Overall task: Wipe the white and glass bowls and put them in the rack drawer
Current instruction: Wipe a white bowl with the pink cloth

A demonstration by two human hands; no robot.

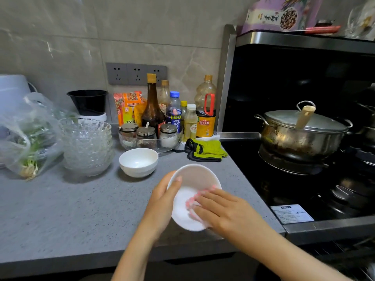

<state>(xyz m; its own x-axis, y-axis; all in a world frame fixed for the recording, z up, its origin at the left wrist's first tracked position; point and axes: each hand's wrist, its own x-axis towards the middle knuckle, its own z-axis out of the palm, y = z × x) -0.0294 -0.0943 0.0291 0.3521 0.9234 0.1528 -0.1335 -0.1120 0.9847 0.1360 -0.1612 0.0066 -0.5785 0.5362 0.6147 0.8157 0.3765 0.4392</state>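
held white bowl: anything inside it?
Only the right hand fingers, pressed flat on the inner wall of the held bowl, which the left hand grips by the rim. The rest looks bare. Whether a wipe lies under the fingers cannot be told: covered, white on white.

head view | looks forward-down | close over counter (60,216) | stove (304,179) at right
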